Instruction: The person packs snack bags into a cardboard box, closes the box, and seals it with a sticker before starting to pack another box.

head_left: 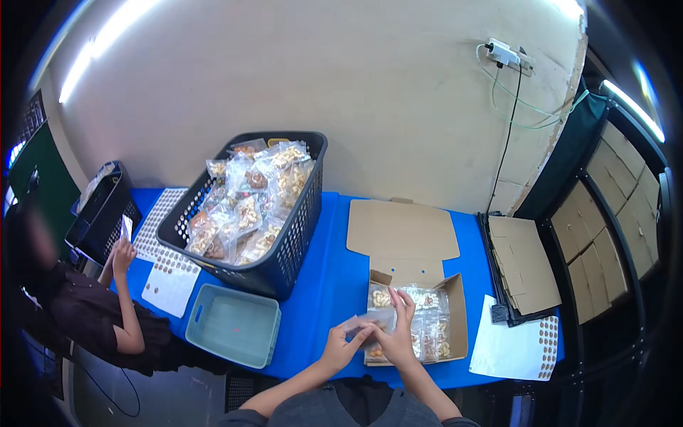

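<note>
My left hand (pixel 346 344) and my right hand (pixel 397 339) meet over the left part of an open cardboard box (pixel 457 318). Between them is a clear plastic packet (pixel 370 322), pinched by the fingers of my left hand. My right hand touches the packet's lower edge with its thumb side, while other fingers point up; its exact hold is hard to make out. Clear packets of nuts (pixel 430 299) lie in rows inside the box. The box's lid (pixel 403 231) is folded back towards the wall. My hands hide part of the box's left side.
A black basket (pixel 299 213) heaped with packets stands left of the box, behind an empty grey-green tray (pixel 235 324). Sticker sheets (pixel 171 283) lie farther left, near a co-worker (pixel 92 313). Flat cardboard (pixel 523 263) and another sticker sheet (pixel 509 345) are at right.
</note>
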`<state>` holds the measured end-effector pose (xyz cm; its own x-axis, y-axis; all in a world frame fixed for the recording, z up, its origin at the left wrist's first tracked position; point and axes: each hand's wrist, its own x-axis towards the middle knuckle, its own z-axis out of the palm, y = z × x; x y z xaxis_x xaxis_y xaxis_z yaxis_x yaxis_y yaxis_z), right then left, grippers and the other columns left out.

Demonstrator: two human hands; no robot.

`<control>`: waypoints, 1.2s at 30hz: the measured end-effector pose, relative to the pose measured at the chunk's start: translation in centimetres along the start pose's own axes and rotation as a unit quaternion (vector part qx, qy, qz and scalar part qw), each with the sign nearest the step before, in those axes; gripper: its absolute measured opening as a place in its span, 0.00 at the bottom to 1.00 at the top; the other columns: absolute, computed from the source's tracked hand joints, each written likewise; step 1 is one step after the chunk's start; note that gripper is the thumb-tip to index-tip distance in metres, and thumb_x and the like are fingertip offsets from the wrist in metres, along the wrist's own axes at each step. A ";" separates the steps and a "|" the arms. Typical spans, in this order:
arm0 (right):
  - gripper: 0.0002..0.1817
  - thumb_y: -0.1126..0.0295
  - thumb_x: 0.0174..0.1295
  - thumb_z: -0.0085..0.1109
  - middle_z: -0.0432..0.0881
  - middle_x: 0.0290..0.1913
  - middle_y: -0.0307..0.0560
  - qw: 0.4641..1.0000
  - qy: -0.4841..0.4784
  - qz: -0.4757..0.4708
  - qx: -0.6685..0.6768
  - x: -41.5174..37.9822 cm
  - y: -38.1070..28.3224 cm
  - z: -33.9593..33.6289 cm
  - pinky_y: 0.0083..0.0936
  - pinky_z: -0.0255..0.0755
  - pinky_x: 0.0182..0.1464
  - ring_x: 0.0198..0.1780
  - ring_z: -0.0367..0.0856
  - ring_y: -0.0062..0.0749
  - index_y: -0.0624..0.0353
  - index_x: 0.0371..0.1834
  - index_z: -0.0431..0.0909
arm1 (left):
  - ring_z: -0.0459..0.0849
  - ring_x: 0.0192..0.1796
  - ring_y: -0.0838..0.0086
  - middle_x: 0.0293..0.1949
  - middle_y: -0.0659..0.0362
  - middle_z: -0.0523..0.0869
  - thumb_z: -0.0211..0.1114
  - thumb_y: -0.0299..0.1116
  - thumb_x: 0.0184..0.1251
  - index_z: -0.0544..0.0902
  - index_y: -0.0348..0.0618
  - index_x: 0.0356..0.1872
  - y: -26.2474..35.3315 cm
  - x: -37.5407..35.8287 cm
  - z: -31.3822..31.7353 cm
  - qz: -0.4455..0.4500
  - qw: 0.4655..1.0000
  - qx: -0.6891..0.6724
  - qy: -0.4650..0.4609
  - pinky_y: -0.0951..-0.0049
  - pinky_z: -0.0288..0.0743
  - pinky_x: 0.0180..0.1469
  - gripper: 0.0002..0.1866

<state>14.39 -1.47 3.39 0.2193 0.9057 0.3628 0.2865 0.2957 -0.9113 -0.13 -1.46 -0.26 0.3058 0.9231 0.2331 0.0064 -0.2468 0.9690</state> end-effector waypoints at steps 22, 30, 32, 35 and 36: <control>0.28 0.52 0.72 0.47 0.71 0.67 0.53 0.979 -0.193 -0.010 0.063 -0.4 3.1 -1.1 0.37 0.56 0.69 0.66 0.67 0.43 0.61 0.66 0.69 | 0.44 0.78 0.58 0.77 0.49 0.40 0.64 0.48 0.65 0.40 0.43 0.76 -0.3 0.1 1.1 -0.028 0.997 -0.058 -0.048 0.56 0.47 0.74 0.50; 0.31 0.67 0.72 0.49 0.70 0.67 0.55 0.939 -0.151 0.081 0.299 0.3 2.9 0.7 0.27 0.66 0.62 0.63 0.73 0.30 0.58 0.76 0.50 | 0.48 0.77 0.54 0.76 0.44 0.47 0.66 0.41 0.63 0.48 0.40 0.75 -0.1 1.5 0.1 0.066 0.984 0.163 -0.013 0.57 0.48 0.74 0.46; 0.31 0.75 0.68 0.54 0.77 0.59 0.51 0.944 -0.124 0.105 0.286 0.7 3.1 0.6 0.25 0.69 0.59 0.58 0.76 0.28 0.59 0.74 0.56 | 0.50 0.77 0.56 0.76 0.44 0.49 0.67 0.38 0.61 0.50 0.39 0.75 0.0 1.4 0.2 0.068 0.979 0.192 -0.014 0.57 0.48 0.74 0.46; 0.39 0.73 0.63 0.62 0.78 0.46 0.45 0.975 -0.111 0.067 0.183 1.1 3.7 0.1 0.23 0.69 0.56 0.49 0.77 0.24 0.60 0.75 0.53 | 0.66 0.71 0.56 0.68 0.44 0.68 0.69 0.37 0.58 0.64 0.39 0.69 0.3 1.0 0.6 0.094 0.970 0.221 0.041 0.55 0.53 0.73 0.38; 0.37 0.69 0.56 0.70 0.74 0.37 0.38 0.982 -0.082 0.066 0.154 1.2 3.1 -0.1 0.25 0.68 0.54 0.44 0.74 0.24 0.56 0.70 0.66 | 0.73 0.66 0.57 0.62 0.45 0.75 0.66 0.38 0.62 0.70 0.37 0.65 -0.3 0.8 0.6 0.066 0.982 0.173 0.022 0.56 0.57 0.71 0.31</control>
<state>15.65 0.44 1.04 0.0756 0.9714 0.2253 -0.0364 0.2285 -0.9729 0.70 -0.79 -0.37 0.2844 0.8866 0.3648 0.2956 -0.4431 0.8463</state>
